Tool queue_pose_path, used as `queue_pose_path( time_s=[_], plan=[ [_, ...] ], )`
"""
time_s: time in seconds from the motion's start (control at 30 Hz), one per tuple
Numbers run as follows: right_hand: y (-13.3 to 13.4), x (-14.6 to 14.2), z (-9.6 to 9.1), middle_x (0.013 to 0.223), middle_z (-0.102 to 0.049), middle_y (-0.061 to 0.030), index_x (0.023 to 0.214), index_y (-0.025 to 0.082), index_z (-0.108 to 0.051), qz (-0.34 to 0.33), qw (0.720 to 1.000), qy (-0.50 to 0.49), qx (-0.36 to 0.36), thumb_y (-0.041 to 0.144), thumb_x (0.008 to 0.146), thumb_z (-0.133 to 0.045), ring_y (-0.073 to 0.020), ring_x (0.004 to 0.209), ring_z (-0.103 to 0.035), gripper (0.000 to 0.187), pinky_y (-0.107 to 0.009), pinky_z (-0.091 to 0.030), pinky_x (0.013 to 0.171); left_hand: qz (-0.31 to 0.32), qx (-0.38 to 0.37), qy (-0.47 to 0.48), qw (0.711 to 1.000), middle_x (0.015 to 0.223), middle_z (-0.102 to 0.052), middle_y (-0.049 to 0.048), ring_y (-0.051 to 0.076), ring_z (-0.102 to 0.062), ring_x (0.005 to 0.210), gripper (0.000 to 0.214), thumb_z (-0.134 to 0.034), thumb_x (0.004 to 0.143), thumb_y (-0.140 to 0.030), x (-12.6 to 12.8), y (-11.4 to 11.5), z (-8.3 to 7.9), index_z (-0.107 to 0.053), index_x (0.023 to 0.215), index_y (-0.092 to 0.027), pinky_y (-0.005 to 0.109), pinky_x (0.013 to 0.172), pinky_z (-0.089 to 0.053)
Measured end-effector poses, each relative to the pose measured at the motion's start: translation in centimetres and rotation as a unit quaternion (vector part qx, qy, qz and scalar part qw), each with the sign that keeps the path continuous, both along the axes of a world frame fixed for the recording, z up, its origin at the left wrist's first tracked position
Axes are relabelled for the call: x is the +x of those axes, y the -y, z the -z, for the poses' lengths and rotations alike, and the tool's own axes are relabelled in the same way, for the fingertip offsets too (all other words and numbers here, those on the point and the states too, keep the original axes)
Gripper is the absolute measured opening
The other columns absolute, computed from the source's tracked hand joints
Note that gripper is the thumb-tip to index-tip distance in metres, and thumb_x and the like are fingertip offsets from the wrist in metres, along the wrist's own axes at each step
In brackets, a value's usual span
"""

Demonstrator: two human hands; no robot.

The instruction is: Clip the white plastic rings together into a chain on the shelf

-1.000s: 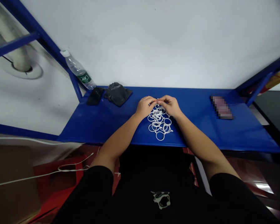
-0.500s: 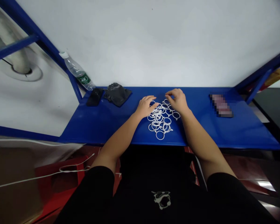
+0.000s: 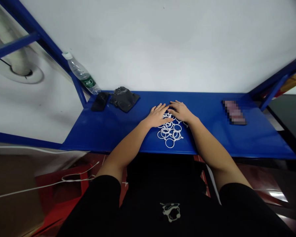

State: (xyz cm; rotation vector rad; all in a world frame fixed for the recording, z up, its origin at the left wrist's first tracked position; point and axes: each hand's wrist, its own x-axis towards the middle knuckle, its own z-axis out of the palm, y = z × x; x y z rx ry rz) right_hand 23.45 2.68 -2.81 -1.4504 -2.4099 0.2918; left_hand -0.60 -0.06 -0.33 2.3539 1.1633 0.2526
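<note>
A loose pile of white rings [image 3: 169, 143], each with a small tab, lies on the blue tabletop [image 3: 207, 131] in front of me. My left hand [image 3: 158, 116] rests flat over the pile's upper left part, fingers spread and pointing away. From the upper right, my right hand [image 3: 180, 111] covers more of the rings, its fingers stretched toward the left hand. The fingertips of both hands come close together at the far end of the pile. Several rings are partly hidden under the palms; no ring shows gripped in either hand.
A black pouch [image 3: 124, 99], a dark phone-like slab [image 3: 100, 101] and a plastic bottle [image 3: 85, 77] are at the back left. On the right lies a pixelated flat object [image 3: 234, 112]. Blue frame bars and a white wall bound the table; a red stool [image 3: 61, 194] stands below.
My right hand has come down and left onto the rings, its fingers now extended. The left hand has shifted slightly right and flattened over the pile, covering more rings.
</note>
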Motion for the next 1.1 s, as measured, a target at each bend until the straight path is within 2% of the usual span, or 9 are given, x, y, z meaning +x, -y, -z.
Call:
queue_pose_path(
  time_s=[0.1,0.23,0.33,0.5,0.63,0.77,0.9,1.0,1.1],
  plan=[
    [0.4,-0.3,-0.4,0.174,-0.056,-0.0146,0.153,0.026,-0.071,0.024,0.999,-0.002,-0.034,0.056,0.112,-0.053,-0.0478,0.166,-0.043,0.054,-0.080,-0.037,0.129,0.004,0.013,0.001,1.000,0.190,-0.020,0.0145,0.038,-0.012,0.178,0.100,-0.052,0.103,-0.085,-0.1,0.0,0.0,-0.030,0.180,-0.026,0.062,0.143,-0.012],
    [0.8,-0.6,-1.0,0.174,-0.055,-0.0140,0.153,0.027,-0.070,0.024,0.999,-0.008,-0.045,0.054,0.113,-0.053,-0.0477,0.166,-0.043,0.052,-0.081,-0.035,0.129,0.012,0.020,-0.006,1.000,0.189,-0.020,0.0162,0.039,-0.013,0.178,0.105,-0.057,0.101,-0.086,-0.1,0.2,0.0,-0.029,0.181,-0.023,0.062,0.143,-0.013],
    [1.0,-0.8,-1.4,0.175,-0.054,-0.0148,0.155,0.026,-0.069,0.024,0.998,-0.003,-0.054,0.055,0.114,-0.051,-0.0481,0.167,-0.041,0.054,-0.082,-0.035,0.129,0.009,0.026,0.002,1.000,0.187,-0.028,0.0159,0.038,-0.021,0.177,0.098,-0.060,0.103,-0.079,-0.1,0.2,0.1,-0.032,0.180,-0.023,0.062,0.142,-0.017],
    [1.1,-0.9,-1.7,0.176,-0.052,-0.0148,0.158,0.025,-0.068,0.019,0.998,0.011,-0.058,0.054,0.115,-0.043,-0.0478,0.168,-0.040,0.057,-0.081,-0.035,0.130,-0.068,0.087,0.040,0.993,0.172,-0.057,0.0096,0.030,-0.048,0.163,0.051,-0.045,0.118,-0.040,-0.4,-0.4,0.0,-0.057,0.166,-0.026,0.052,0.135,-0.033],
    [1.1,-0.9,-1.7,0.176,-0.053,-0.0151,0.157,0.023,-0.068,0.017,0.998,0.021,-0.058,0.051,0.115,-0.042,-0.0481,0.167,-0.041,0.057,-0.080,-0.037,0.129,-0.126,0.109,0.029,0.986,0.157,-0.071,0.0047,0.029,-0.061,0.150,0.043,-0.052,0.109,-0.015,-0.7,-0.8,-0.1,-0.075,0.143,-0.028,0.051,0.127,-0.041],
    [0.9,-0.8,-1.8,0.170,-0.060,-0.0150,0.153,0.022,-0.072,0.011,0.999,0.010,-0.043,0.046,0.113,-0.046,-0.0447,0.163,-0.049,0.053,-0.076,-0.040,0.129,-0.138,0.107,0.019,0.985,0.148,-0.076,0.0040,0.032,-0.064,0.141,0.029,-0.065,0.108,-0.024,-0.7,-1.0,-0.1,-0.082,0.130,-0.031,0.053,0.122,-0.043],
    [0.9,-0.8,-1.8,0.145,-0.079,-0.0137,0.141,0.019,-0.079,-0.026,0.999,-0.035,0.001,0.035,0.109,-0.050,-0.0343,0.143,-0.070,0.046,-0.057,-0.050,0.127,-0.157,0.095,0.033,0.982,0.133,-0.080,0.0077,0.030,-0.069,0.127,0.032,-0.074,0.104,-0.029,-0.8,-1.2,-0.1,-0.080,0.136,-0.028,0.047,0.114,-0.048],
    [1.1,-1.2,-2.0,0.137,-0.083,-0.0134,0.135,0.018,-0.082,-0.022,0.997,-0.071,0.015,0.038,0.107,-0.053,-0.0333,0.131,-0.076,0.044,-0.051,-0.056,0.119,-0.155,0.085,0.047,0.983,0.119,-0.081,0.0071,0.027,-0.073,0.114,0.023,-0.069,0.107,-0.029,-0.9,-1.4,-0.1,-0.085,0.124,-0.027,0.041,0.105,-0.052],
    [1.5,-1.8,-2.1,0.134,-0.084,-0.0119,0.133,0.020,-0.083,-0.031,0.995,-0.093,0.019,0.042,0.107,-0.055,-0.0324,0.127,-0.077,0.044,-0.048,-0.056,0.117,-0.160,0.106,0.053,0.980,0.117,-0.081,0.0079,0.029,-0.073,0.112,0.021,-0.066,0.109,-0.031,-1.0,-1.5,0.1,-0.087,0.114,-0.028,0.044,0.103,-0.053]
  ],
)
